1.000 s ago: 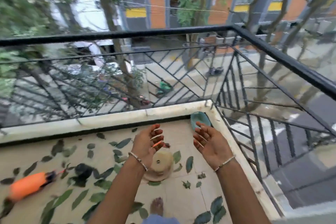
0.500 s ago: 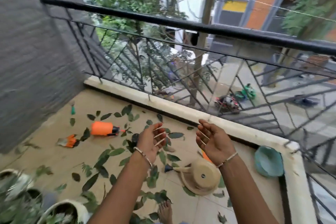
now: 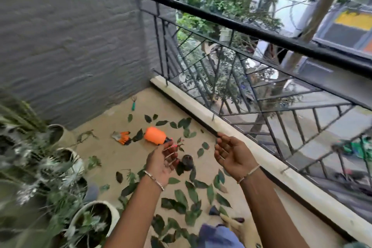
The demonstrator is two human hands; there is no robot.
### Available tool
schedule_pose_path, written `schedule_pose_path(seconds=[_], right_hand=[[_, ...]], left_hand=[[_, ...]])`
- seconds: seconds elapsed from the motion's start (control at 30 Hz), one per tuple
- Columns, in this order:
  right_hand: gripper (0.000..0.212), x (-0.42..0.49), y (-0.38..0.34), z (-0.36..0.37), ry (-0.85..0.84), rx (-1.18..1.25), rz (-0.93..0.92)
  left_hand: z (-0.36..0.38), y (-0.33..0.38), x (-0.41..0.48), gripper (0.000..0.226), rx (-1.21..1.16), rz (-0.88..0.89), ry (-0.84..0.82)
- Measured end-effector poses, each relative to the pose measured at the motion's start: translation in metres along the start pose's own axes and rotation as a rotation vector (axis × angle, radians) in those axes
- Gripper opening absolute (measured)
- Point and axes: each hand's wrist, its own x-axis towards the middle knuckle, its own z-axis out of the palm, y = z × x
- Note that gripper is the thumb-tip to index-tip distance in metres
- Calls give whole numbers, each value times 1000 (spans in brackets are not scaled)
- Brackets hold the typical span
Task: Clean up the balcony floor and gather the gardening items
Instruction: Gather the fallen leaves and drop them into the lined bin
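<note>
Both forearms reach forward from the bottom edge, each with a thin bracelet at the wrist. The left hand point(image 3: 163, 164) is held palm up over the floor point(image 3: 112, 159), its fingers loosely curved inward and holding nothing. The right hand point(image 3: 233, 156) is raised beside it, well apart, palm turned toward the left hand, fingers relaxed and slightly bent, also empty. Neither hand touches anything.

Leaves point(image 3: 181, 197) lie scattered across the floor below and between the arms. An orange bottle point(image 3: 155, 135) lies on its side just beyond the left hand; its dark nozzle end is partly hidden behind that hand's fingertips point(image 3: 171, 148). A glove point(image 3: 121, 137) (grey with orange fingers) lies flat to the left of the bottle, apart from it. A small green-handled tool point(image 3: 133, 103) lies near the wall point(image 3: 70, 36), too small and blurred to name more exactly. A dark round thing point(image 3: 187, 162) sits on the floor between the hands; I cannot tell what it is.

Pots point(image 3: 112, 210) with plants crowd the left edge, blurred and cut off by the frame. A blue cloth point(image 3: 217, 235) at the bottom edge is cut off, and the tan shape beside it is mostly hidden. The railing point(image 3: 251, 26) runs along the ledge point(image 3: 201, 106) on the right.
</note>
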Motion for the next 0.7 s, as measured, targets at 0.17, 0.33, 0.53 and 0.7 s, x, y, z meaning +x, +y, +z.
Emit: schedule_pose_path(seconds=[0.17, 0.33, 0.53, 0.7], right_hand=[[18, 55, -2, 49, -35, -107, 81], [22, 121, -14, 100, -92, -197, 165], [27, 219, -45, 170, -129, -251, 275], [26, 291, -66, 225, -145, -312, 324]], left_hand=[[-18, 23, 39, 17, -120, -19, 123], [-21, 57, 91, 17, -211, 11, 209], [-4, 122, 157, 19, -251, 41, 313], [14, 174, 214, 16, -300, 59, 389]])
